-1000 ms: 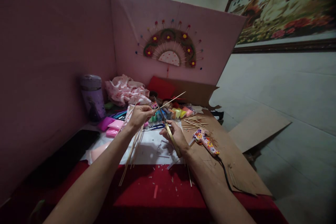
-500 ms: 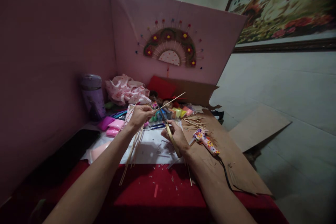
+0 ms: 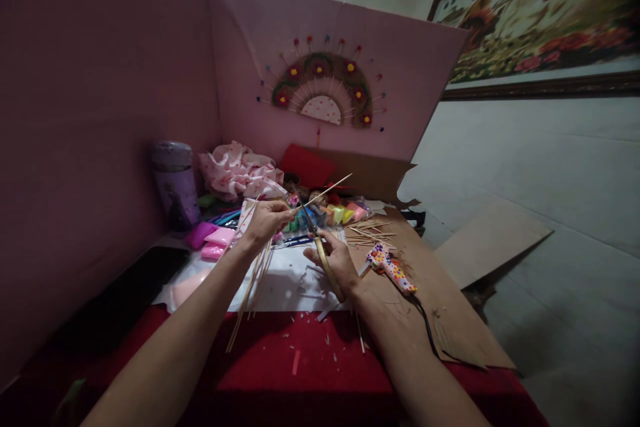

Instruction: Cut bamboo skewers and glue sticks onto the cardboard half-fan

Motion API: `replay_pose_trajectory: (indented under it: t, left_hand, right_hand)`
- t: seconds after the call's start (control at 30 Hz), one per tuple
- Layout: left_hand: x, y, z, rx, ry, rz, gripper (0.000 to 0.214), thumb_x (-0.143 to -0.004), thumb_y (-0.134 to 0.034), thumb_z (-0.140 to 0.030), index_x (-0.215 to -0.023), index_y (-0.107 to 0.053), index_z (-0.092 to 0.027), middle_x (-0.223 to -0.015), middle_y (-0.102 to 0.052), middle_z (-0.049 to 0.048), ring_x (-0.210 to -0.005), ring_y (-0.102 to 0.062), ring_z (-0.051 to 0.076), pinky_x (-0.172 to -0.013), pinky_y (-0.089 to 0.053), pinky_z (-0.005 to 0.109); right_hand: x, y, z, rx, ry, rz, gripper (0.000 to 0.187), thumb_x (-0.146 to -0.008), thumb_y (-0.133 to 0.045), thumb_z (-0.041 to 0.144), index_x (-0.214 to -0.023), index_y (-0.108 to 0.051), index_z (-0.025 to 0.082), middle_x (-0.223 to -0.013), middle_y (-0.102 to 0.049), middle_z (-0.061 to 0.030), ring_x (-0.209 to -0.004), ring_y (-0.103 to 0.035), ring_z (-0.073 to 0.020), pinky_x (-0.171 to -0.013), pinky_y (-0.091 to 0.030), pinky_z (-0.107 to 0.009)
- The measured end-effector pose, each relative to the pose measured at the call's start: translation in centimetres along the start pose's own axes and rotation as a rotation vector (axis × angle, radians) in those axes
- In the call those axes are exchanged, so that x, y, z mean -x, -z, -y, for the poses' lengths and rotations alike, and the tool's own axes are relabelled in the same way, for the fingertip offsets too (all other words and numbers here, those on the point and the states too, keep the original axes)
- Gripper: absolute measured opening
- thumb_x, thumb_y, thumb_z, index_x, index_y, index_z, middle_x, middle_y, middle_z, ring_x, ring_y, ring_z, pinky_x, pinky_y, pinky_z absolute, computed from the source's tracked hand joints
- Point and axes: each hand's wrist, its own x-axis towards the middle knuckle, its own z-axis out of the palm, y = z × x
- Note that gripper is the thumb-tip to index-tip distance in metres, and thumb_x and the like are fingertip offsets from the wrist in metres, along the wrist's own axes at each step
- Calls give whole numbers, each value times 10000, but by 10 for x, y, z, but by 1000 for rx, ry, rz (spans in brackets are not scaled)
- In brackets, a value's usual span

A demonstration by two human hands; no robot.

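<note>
Nearest: red-clothed counter [image 3: 250, 373], pale scraps and a small red strip [image 3: 297, 362] on it. Long loose sticks [image 3: 254, 283] slant over the edge of a white sheet [image 3: 285, 290], beside the left forearm.

Hands next, both raised above the sheet. Left hand [image 3: 269, 221]: fingers closed in a pinch, has hold of one thin stick [image 3: 331, 189]; its free end points up and to the right. Right hand [image 3: 339, 263]: curled round the gold handles of the scissors [image 3: 323, 255], blades pointing away and crossing the stick just beside the left fingertips. Blades look close together; exact gap too small to tell.

Step in hand, as judged: trimming the stick to length. Next move calls for a steady left pinch, stick seated between the blades, then a firm right squeeze, fingertips kept clear of the edges.

Right of the hands: floral glue gun [image 3: 393, 269] on brown cardboard [image 3: 465, 337], and beyond it a pile of short sticks [image 3: 371, 233].

Farther: colored packets [image 3: 343, 215], pink packets [image 3: 218, 242] at left, purple tumbler [image 3: 176, 180], crumpled pink cloth [image 3: 240, 172]. Farthest: fan-shaped decoration [image 3: 320, 61] on the pink panel [image 3: 250, 133].
</note>
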Motion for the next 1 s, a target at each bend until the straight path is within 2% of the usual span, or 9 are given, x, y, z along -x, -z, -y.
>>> replay_pose_trajectory:
  t: [0.47,1.0]
  left_hand:
    - [-1,0,2,-24,-8,-8,342,-565,-705,-429,-499,-567,-123,-367,-413,-44,-344,-312,42,-387,-167,207]
    - [-2,2,5,80,84,46,332,-562,-732,-407,-498,-575,-120,-347,-397,-45,-329,-267,30,-392,-100,212]
  right_hand:
    - [2,-2,7,56,17,-42,373,-680,-708,437,-912,-564,182,-639,-429,55,-584,-399,-106,-543,-337,-211]
    - [2,-3,7,75,16,-53,371,-673,-712,435,-905,-572,183,-613,-403,61,-560,-362,-97,-509,-310,-207]
